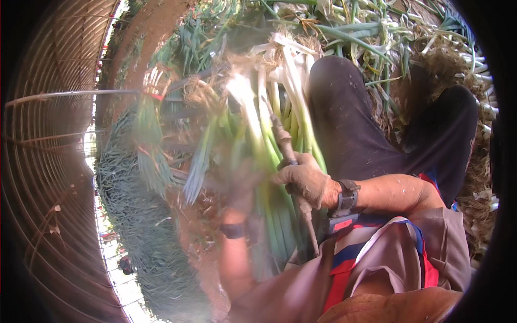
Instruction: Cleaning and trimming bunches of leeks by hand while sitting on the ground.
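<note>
My right hand (306, 180), in a dirty pale glove, is closed around a dirt-caked, wand-like tool (282, 138). Its thin tip points up among the white stems of the scallions (293, 81), and its narrow tail runs down toward my lap. These scallions lie in front of me, roots away and green leaves (274, 226) toward my body. My left hand (239, 185) is smeared by motion beside the stalks, left of the tool. Its fingers cannot be made out, nor whether they grip a stalk.
A tied scallion bunch (151, 129) stands to the left by a metal bar (70, 96). Beyond it lies a long heap of green leaves (156, 258). Loose scallions and trimmings (371, 37) cover the ground ahead. My bent knees (344, 91) are right of the scallions; more rooted stalks (482, 102) line the far right.
</note>
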A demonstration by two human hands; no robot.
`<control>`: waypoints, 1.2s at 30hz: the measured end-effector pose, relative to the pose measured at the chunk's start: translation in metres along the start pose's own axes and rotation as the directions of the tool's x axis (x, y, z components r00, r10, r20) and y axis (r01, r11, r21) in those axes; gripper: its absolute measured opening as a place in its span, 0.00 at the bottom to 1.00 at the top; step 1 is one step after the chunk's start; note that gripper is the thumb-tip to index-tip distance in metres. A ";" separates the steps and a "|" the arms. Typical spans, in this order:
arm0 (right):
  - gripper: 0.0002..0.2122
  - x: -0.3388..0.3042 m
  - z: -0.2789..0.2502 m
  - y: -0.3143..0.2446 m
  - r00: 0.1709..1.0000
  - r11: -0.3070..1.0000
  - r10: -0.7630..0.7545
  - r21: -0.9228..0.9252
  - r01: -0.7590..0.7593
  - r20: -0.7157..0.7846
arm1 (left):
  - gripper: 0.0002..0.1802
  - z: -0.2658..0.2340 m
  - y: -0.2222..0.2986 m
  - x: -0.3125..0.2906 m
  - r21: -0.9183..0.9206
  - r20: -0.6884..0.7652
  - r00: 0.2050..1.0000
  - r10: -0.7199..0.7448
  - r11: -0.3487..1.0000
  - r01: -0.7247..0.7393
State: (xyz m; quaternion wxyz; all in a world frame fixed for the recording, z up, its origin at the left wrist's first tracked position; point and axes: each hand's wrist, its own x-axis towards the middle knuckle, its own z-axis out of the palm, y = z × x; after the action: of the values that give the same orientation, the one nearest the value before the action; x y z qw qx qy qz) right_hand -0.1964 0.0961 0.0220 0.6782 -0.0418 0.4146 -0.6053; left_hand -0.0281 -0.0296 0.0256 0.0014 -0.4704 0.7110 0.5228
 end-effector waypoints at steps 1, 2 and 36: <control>0.07 -0.006 -0.005 -0.004 1.000 1.000 0.003 -0.020 -0.003 0.001 | 0.25 0.004 0.008 0.000 0.054 0.013 1.000 0.010 0.998 -0.010; 0.07 -0.009 -0.009 -0.003 0.999 0.999 -0.012 -0.036 0.010 -0.034 | 0.25 0.007 0.018 0.001 0.140 0.026 0.999 0.030 0.990 -0.034; 0.12 0.082 -0.004 -0.016 0.985 0.917 -0.160 -0.359 0.172 0.062 | 0.19 -0.010 0.013 0.062 0.338 0.824 0.504 0.257 0.491 -0.803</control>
State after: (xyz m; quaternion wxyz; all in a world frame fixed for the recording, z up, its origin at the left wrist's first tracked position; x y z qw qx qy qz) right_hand -0.2171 0.0238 -0.0134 0.6113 -0.2109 0.5037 -0.5727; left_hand -0.0665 -0.0784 0.0095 0.2594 0.0641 0.9106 0.3152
